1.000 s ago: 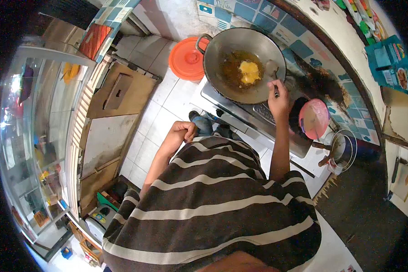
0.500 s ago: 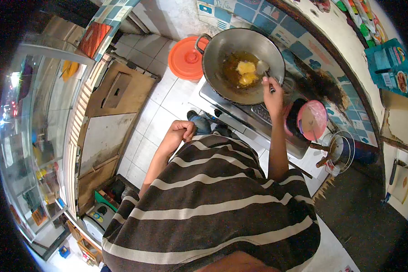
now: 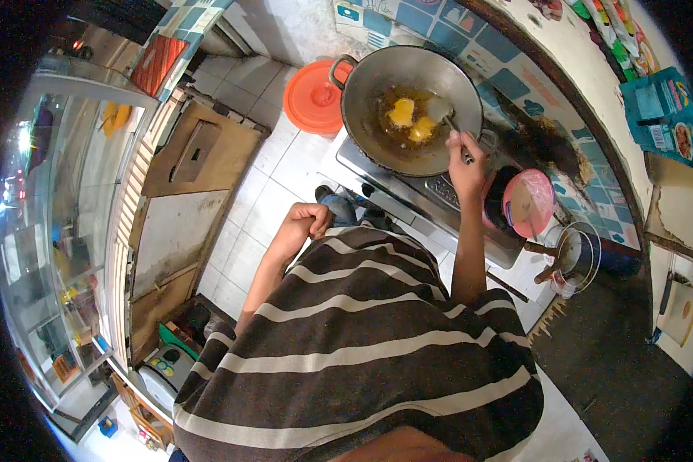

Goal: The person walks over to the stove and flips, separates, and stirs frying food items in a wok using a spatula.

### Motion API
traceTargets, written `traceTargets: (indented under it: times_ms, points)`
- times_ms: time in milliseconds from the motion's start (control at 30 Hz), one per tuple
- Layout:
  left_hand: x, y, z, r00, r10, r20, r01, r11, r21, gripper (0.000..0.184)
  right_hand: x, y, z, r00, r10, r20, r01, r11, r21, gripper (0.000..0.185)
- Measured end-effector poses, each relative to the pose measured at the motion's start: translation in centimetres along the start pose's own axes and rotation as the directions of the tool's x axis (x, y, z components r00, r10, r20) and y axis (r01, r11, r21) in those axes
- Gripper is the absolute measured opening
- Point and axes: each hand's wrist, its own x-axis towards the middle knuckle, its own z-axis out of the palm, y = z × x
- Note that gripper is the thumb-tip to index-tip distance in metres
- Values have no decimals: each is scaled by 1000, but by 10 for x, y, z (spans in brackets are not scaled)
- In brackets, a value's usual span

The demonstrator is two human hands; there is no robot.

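Note:
My right hand (image 3: 467, 164) is closed around the handle of a metal spatula (image 3: 440, 108). The spatula's blade rests inside a large deep wok (image 3: 369, 77), at the right side of the oil. Two yellow fried pieces (image 3: 401, 112) lie apart in the oil, the lower one nearer the blade; what food they are I cannot tell. Beneath the wok is a metal gas stove (image 3: 373, 181). My left hand (image 3: 306, 221) is curled into a loose fist before my striped shirt, away from the wok, with nothing visible in it.
An orange lidded bucket (image 3: 313, 96) stands on the tiled floor left of the wok. Right of the stove sit a pink container (image 3: 530, 202) and wire strainers (image 3: 579, 254) with wooden handles. A glass display case (image 3: 69, 223) lines the left side. Packets hang at upper right.
The two yellow pieces, close together before, are now separated, the upper one shifted left. The spatula blade has moved slightly. My left hand stays where it was.

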Motion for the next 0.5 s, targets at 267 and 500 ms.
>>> traceTargets:
  times_ms: [267,500]
  points:
    - [6,0,2,1000,1,30,-2,999,44,21,-34,-37,-7,999,35,29,-38,990,133,18]
    - [13,4,8,998,-38,59,35,998,52,21,-47,-52,5,990,74,122,-101,967,235,15]
